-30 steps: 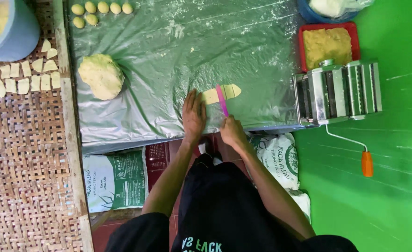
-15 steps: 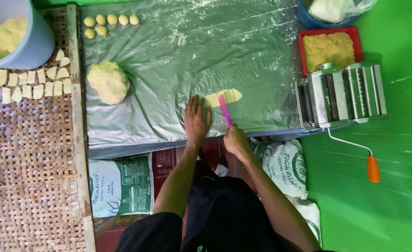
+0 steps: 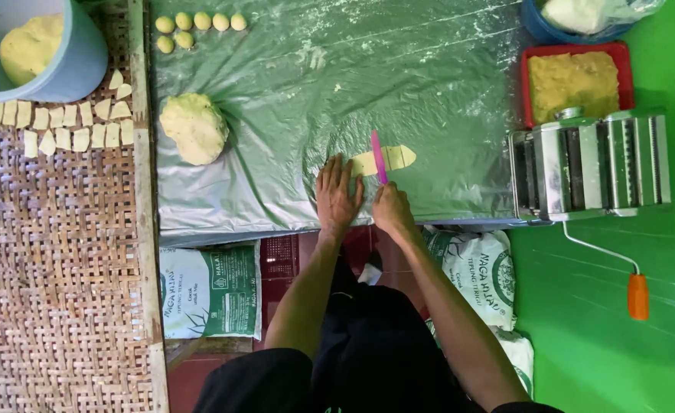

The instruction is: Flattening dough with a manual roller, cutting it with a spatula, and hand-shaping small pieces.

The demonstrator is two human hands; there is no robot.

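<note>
On the floured plastic sheet (image 3: 429, 84) — left hand (image 3: 337, 195) flat, fingers together, beside the dough strip (image 3: 383, 160); right hand (image 3: 391, 210) pinches a pink cutter (image 3: 378, 155) across it.

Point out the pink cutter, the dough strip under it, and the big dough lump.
pink cutter (image 3: 379, 155), head view, mid-blade
dough strip (image 3: 400, 157), head view, right end
big dough lump (image 3: 194, 128), head view, centre

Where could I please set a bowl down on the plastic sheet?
The sheet is bare mid-top, between the dough balls and red tray. Crowded spots: around the dough lump, and by the hands at the strip.
</note>
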